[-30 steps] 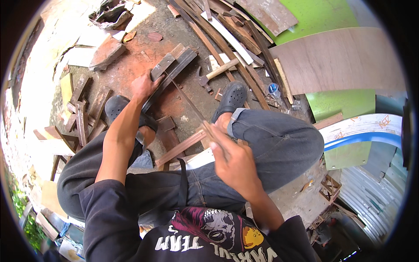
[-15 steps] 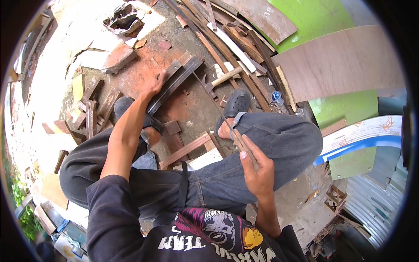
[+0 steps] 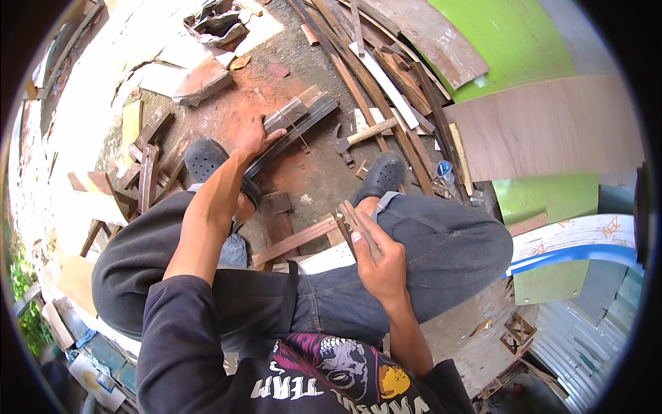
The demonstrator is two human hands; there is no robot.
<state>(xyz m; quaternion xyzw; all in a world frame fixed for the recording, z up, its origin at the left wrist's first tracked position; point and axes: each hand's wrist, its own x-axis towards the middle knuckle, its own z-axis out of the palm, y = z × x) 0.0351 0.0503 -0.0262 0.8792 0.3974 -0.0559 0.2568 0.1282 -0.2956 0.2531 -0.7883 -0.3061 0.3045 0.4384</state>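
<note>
My left hand grips a short wooden board, its thumb stretched across the near side. The board lies on a longer dark bar between my feet. A thin brown strip crosses both pieces; what it is, I cannot tell. In front of my right thigh, my right hand is closed around the wooden handle of a saw. Little of the blade shows from this angle. The saw is apart from the board. A claw hammer with a pale wooden handle rests on the ground to the right.
Long timber strips are piled at the upper right beside a plywood sheet. Wood offcuts are heaped at the left, below a broken stone slab. A wooden frame piece lies between my legs.
My right hand has turned and moved slightly left; the saw's long thin blade no longer reaches to the board. My left thumb now stretches over the board. The whole view has shifted slightly.
</note>
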